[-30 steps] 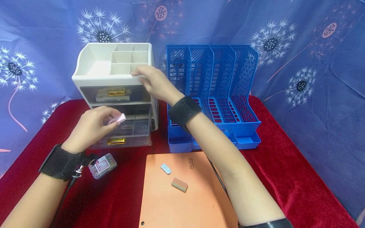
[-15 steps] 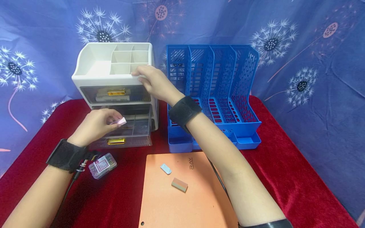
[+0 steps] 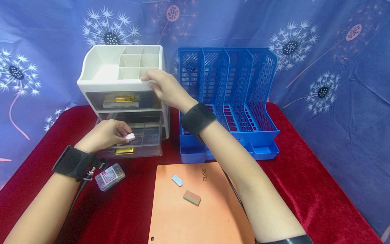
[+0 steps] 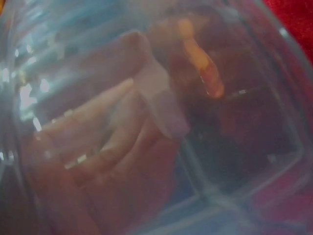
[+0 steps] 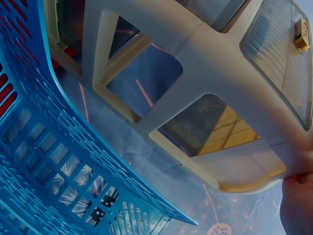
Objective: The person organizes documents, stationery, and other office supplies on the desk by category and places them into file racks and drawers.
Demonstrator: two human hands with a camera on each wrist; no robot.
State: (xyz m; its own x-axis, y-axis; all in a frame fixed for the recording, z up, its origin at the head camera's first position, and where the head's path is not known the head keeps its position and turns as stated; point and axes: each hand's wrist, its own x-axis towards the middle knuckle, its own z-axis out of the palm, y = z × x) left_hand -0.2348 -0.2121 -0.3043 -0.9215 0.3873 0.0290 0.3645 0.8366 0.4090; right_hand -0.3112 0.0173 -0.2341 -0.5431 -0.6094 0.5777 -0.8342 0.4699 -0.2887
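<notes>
A small pink eraser [image 3: 130, 137] is pinched in my left hand [image 3: 105, 135], low inside the pulled-out lower drawer [image 3: 152, 137] of a white desk organizer [image 3: 100, 83]. Through the clear drawer plastic, the left wrist view shows the eraser [image 4: 161, 103] between the fingers, blurred. Whether it touches the drawer floor cannot be told. My right hand [image 3: 166, 86] grips the organizer's front right top edge, fingers over the rim and thumb below it. At the right wrist view's edge, part of that hand [image 5: 298, 205] shows against the white frame.
A blue file rack [image 3: 228, 137] stands right of the organizer. An orange board [image 3: 173, 220] bears a pale blue eraser [image 3: 177, 180] and a two-toned eraser [image 3: 192, 198]. A small clear box [image 3: 110, 177] lies on the red cloth before the drawer. The upper drawer [image 3: 146, 100] is closed.
My left hand has moved down and slightly right, lowering the pink eraser into the open drawer. My right hand has kept its place on the organizer.
</notes>
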